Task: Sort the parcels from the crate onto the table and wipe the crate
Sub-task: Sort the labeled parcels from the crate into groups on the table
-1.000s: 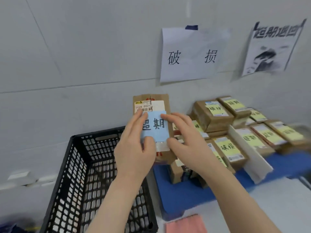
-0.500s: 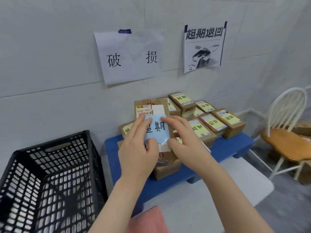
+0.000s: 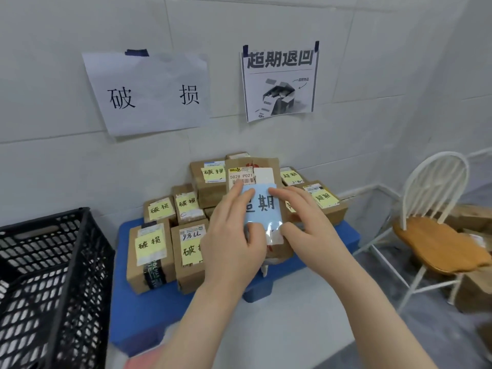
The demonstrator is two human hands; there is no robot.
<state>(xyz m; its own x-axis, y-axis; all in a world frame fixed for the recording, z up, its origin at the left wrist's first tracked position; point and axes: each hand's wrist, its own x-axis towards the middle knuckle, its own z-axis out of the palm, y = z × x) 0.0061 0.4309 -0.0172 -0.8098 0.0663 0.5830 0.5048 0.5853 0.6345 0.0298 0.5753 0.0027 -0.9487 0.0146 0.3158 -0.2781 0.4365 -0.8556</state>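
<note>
I hold a brown parcel [image 3: 266, 163] upright over the blue table [image 3: 138, 312]. It carries a barcode sticker and a blue label [image 3: 265, 209] with handwritten characters. My left hand [image 3: 234, 243] grips its left side with fingers lying across the label. My right hand [image 3: 306, 227] grips its right side, thumb near the label's lower corner. The parcel's lower part is hidden behind my hands. The black mesh crate [image 3: 53, 275] stands at the left, apart from both hands.
Yellow-labelled parcels [image 3: 150, 246] are stacked left on the table, another labelled group [image 3: 323, 198] at the back right. Two paper signs [image 3: 149, 94] [image 3: 279, 81] hang on the wall. A white chair [image 3: 436, 243] stands right. A pink cloth [image 3: 138, 363] lies at the bottom edge.
Both hands carried the parcel rightward, from above the crate's edge to over the stacked parcels on the blue table. The crate now sits far left and the chair has come into view.
</note>
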